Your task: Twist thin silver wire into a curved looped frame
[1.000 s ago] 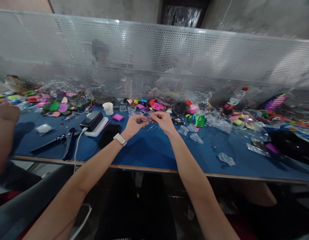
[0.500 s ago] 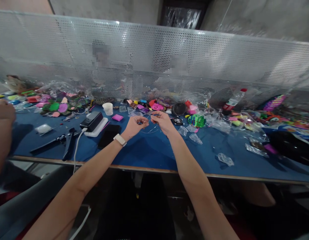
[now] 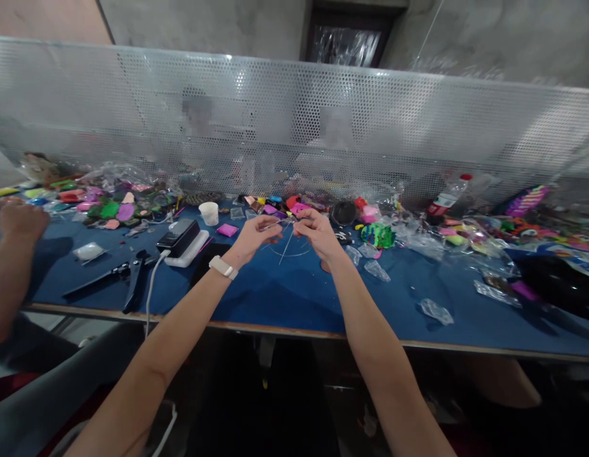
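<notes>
Left grip (image 3: 254,236) & right grip (image 3: 318,233) both pinched tight on thin wire (image 3: 285,249), held just above desk (image 3: 285,298), loop sagging between. Reckon it's v. light, springy, slick, kinks easily. Best held w/ fingertips near ends.

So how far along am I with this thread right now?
Done: nothing finished that I can pick out among the colourful pieces piled at the back. In hand: the left hand and right hand pinch a thin clear thread between them, its loop hanging above the blue table. Left: the thread looks bare, so probably most of it.
</notes>
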`<state>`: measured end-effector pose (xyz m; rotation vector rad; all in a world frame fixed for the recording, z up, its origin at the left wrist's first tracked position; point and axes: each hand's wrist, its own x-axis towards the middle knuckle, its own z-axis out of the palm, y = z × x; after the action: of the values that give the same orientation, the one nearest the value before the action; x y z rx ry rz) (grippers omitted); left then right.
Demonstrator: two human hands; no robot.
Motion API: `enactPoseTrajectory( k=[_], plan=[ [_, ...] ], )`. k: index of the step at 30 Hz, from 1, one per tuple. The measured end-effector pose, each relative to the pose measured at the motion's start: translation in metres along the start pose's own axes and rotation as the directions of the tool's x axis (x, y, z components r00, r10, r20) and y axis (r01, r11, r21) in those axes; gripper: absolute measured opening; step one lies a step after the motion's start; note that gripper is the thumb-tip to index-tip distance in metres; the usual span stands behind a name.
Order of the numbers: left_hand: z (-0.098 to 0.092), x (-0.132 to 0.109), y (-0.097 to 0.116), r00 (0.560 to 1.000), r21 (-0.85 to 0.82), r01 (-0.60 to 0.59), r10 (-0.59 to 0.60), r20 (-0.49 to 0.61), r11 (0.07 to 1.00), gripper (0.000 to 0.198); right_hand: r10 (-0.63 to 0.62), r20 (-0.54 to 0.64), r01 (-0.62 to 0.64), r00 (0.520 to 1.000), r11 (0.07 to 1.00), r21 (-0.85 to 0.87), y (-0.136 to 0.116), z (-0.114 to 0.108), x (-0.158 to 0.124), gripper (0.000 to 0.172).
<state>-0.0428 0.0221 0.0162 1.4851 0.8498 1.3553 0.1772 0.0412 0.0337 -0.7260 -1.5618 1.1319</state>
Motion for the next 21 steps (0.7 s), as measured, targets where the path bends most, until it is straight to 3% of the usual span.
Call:
enactPoseTrajectory(
  k=[2,4,9,15,21],
  plan=[
    [-0.002,0.004,0.011,0.992,0.188,-0.124,0.119,0.035,0.974,0.038,0.003,0.045,-0.002,0.999,1.0,-0.022,-0.007,0.001,0.001,0.054],
    [-0.003,0.011,0.023,0.97,0.325,-0.229,0.187,0.156,0.917,0.031,0.005,0.093,0.002,0.996,0.998,-0.068,-0.017,0.001,0.007,0.051],
    [-0.008,0.049,0.056,0.929,0.393,-0.314,0.195,0.315,0.864,0.017,-0.059,0.186,0.108,0.981,0.957,-0.271,-0.052,-0.004,0.045,0.04],
    [-0.013,0.089,0.096,0.922,0.307,-0.325,0.228,0.312,0.894,0.026,-0.181,0.159,0.233,0.97,0.875,-0.424,-0.092,-0.007,0.088,0.031],
    [-0.013,0.094,0.095,0.941,0.298,-0.28,0.199,0.275,0.913,0.029,-0.204,0.144,0.248,0.968,0.851,-0.463,-0.092,-0.005,0.096,0.026]
  ],
)
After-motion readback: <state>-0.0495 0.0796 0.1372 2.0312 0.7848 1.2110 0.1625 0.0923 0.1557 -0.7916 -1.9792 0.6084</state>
